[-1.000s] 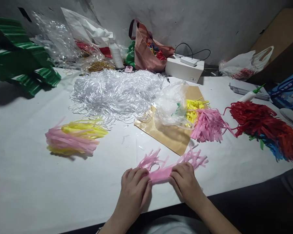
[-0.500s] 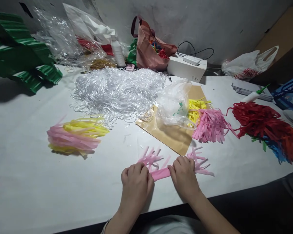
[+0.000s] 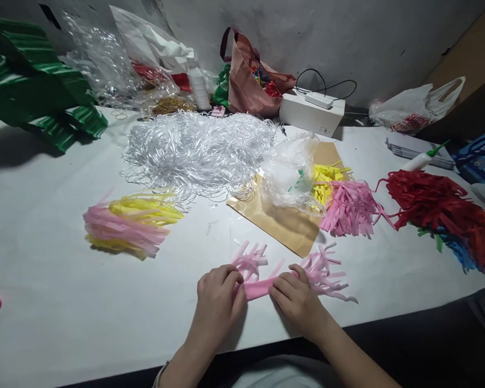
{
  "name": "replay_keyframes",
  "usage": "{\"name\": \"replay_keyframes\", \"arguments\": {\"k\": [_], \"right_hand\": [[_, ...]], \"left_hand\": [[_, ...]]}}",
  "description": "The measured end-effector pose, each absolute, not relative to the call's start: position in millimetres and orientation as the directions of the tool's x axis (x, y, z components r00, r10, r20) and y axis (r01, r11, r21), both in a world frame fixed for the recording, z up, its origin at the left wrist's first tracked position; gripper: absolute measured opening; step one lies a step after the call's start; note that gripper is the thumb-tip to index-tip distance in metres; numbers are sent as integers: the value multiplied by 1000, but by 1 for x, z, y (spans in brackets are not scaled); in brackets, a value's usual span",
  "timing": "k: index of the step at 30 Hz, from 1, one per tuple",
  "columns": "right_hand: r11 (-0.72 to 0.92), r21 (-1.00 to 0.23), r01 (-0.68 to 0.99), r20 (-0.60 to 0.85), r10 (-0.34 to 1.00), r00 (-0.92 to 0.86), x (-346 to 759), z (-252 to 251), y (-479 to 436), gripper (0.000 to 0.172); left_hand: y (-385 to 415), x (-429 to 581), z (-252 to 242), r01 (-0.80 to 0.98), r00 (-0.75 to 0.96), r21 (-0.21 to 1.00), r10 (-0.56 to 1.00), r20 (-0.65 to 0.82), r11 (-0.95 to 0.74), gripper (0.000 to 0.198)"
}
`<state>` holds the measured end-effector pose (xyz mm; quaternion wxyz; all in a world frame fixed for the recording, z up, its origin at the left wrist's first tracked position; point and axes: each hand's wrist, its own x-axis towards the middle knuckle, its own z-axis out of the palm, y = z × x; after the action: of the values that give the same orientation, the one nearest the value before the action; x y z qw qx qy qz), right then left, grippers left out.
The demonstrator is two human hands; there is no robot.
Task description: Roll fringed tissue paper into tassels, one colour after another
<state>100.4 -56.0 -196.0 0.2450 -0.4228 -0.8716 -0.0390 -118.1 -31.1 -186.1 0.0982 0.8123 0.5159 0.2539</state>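
Observation:
Pink fringed tissue paper [image 3: 257,289] lies near the table's front edge, its middle rolled into a flat band with cut strips spreading out beyond both hands. My left hand [image 3: 218,295] is closed on the left part of the band, fingertips curled over it. On the right part, the fingers of my right hand [image 3: 297,299] press the band down, with the forefinger a little raised. To the left rests a bundle of pink and yellow tissue strips [image 3: 125,226]. Beyond my right hand sit a pink tassel bunch [image 3: 350,207] and a yellow one [image 3: 327,178].
White cord [image 3: 202,153] is heaped mid-table, next to a clear plastic bag [image 3: 289,170] on brown card [image 3: 275,223]. Red tassels [image 3: 428,199] and a glue bottle [image 3: 422,160] stand right. A white box [image 3: 311,113], a fabric bag [image 3: 244,81] and green foil [image 3: 36,86] line the back.
My right hand has slid slightly left along the pink band, and its forefinger has lifted. My left hand has shifted a little left. The camera view has moved slightly.

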Motion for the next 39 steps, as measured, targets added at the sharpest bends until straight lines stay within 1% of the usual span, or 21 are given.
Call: {"name": "replay_keyframes", "arguments": {"k": [3,5,9,12,14,16,18,20,22,25,28,30,32,36,37,39], "right_hand": [[634,-104,766,477,708,-521,102,-195,-57,26],[641,-88,762,507,688,-520,103,-190,-59,26],[683,-23,730,563,612,-555,108,-177,-62,27],[686,14,728,555,600,-576,112,-174,-61,25],[682,25,731,542,605,-583,114,-175,-61,26],[683,28,730,533,608,-589,117,-177,-60,27],[687,28,726,529,607,-594,119,-179,-59,27],[692,25,722,532,602,-596,120,-181,-59,25],[693,22,721,531,603,-595,121,-182,-60,25],[681,27,732,513,619,-595,122,-185,-60,27],[667,41,744,505,628,-591,122,-187,-62,28],[667,50,744,510,623,-593,123,-188,-63,27],[676,59,734,513,610,-603,123,-188,-64,25],[695,86,714,518,580,-628,125,-184,-65,25],[698,93,710,522,574,-631,125,-182,-65,25],[702,101,705,526,564,-637,126,-181,-65,24]], "left_hand": [[-35,-129,-177,728,329,456,845,422,-511,13],[-40,-127,-171,676,389,439,792,470,-592,18],[-41,-109,-169,551,604,376,667,436,-745,33],[-31,-103,-174,516,673,380,638,375,-768,32],[-24,-106,-175,503,697,421,642,318,-755,28],[-18,-113,-172,461,723,504,638,264,-730,27],[-14,-122,-166,390,763,591,607,222,-706,27],[-10,-132,-161,352,797,635,576,181,-688,27],[-6,-146,-158,377,803,623,577,149,-686,24],[3,-170,-155,483,759,545,638,130,-685,20],[6,-184,-149,591,660,484,732,171,-646,18],[2,-179,-141,602,617,499,760,204,-623,22],[-4,-161,-134,550,649,534,731,210,-642,29],[-10,-116,-135,407,819,544,557,137,-734,40],[-9,-107,-139,394,845,535,523,108,-747,41],[-4,-98,-148,396,871,503,487,59,-768,35]]}}
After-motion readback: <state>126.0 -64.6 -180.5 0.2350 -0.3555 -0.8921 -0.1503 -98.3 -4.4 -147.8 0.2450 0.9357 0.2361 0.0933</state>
